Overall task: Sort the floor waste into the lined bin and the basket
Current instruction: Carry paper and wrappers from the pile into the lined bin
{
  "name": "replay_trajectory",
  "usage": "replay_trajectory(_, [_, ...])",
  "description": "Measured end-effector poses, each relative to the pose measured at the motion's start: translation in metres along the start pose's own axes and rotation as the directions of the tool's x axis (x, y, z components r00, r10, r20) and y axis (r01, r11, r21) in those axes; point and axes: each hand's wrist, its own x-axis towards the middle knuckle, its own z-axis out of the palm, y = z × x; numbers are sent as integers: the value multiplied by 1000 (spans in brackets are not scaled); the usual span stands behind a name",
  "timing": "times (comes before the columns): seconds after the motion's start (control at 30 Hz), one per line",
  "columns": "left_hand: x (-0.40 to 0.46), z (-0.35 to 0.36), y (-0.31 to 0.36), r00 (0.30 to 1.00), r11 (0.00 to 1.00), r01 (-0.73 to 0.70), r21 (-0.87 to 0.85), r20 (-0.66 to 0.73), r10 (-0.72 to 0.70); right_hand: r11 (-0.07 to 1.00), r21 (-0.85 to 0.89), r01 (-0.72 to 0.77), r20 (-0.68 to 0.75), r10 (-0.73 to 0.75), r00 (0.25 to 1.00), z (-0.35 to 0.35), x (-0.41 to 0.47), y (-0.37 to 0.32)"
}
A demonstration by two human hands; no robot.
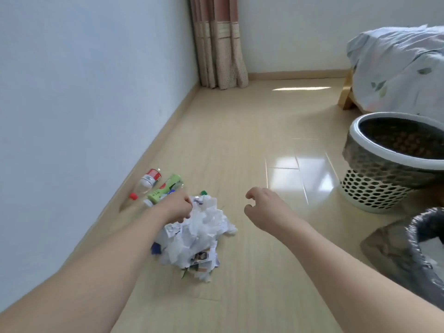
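Floor lot, listed from your left to your right.

Item 1: clear bottle (pixel 147 182) with a red label and red cap, lying on its side against the skirting of the left wall (pixel 84 92). The label print is too small to read.

Item 2: green-labelled bottle (pixel 165 188), lying just beside item 1 on its right. There is a red mark and dark characters on the label, not legible. More bottle parts and a green cap show behind your left hand, partly hidden.

Item 3: your left hand (pixel 177 209), fingers curled down onto the top edge of the paper heap, gripping crumpled paper there. The fingertips are hidden by the knuckles.

Item 4: paper heap (pixel 197 239), 1 loose pile of crumpled white sheets on the pale wood floor (pixel 240 140), in the middle of the view. Some scraps carry printed text and a small dark photo panel near the bottom. None of it can be read.

Item 5: your right hand (pixel 262 207), held above bare floor to the right of the heap, apart from it. Thumb and fingers are loosely curved with a gap between them, holding nothing.

Item 6: basket (pixel 374 188), white, perforated wall, thick white rim, standing upright at the right by the bed (pixel 396 68).

Item 7: lined bin (pixel 413 236), grey plastic liner folded over its rim, nearer you at the right edge, partly cut off.

Background: patterned curtain (pixel 221 44) in the far corner.
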Motion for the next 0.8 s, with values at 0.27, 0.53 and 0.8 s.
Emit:
replay_trajectory(0.27, [29, -28, -139, 998, 967, 16, 256, 48, -29, 999, -34, -23, 230, 30, 973, 130, 38, -60])
replay_trajectory(0.53, [74, -16, -173, 995, 977, -74, 199, 85, 58, 968, -243, -56, 157, 96, 983, 185, 75, -88])
replay_trajectory(0.8, [75, -1, -159, 940, 984, -157, 79, 317, 125, 978, -188, -88, 124, 112, 986, 186, 84, -90])
